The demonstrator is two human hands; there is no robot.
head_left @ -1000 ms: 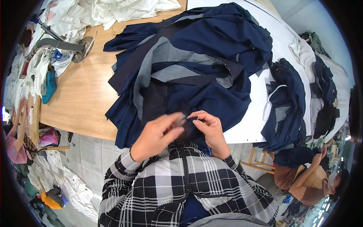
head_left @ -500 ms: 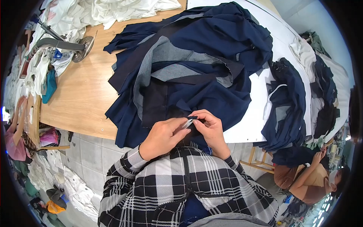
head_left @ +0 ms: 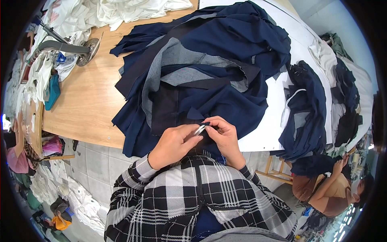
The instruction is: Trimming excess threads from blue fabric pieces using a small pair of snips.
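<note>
A large pile of navy garment pieces, some showing a grey underside, spreads over the table in front of me. At its near edge, close to my body, both hands work together. My left hand is closed, with a small slim white tool between thumb and fingers; its exact kind is too small to tell. Touching the tool's tip side, my right hand pinches a dark navy cloth edge. The fingertips of the two hands almost meet there. Below them, the cloth falls into shadow near the table's front edge.
The wooden table top adjoins a white one. A metal stand with a round base is at the far left, beside white garments. Another navy bundle lies at right. A co-worker sits at the lower right.
The white tool has tilted slightly and shows more between my fingers. Both hands stay in nearly the same place, and the garment pile looks unchanged.
</note>
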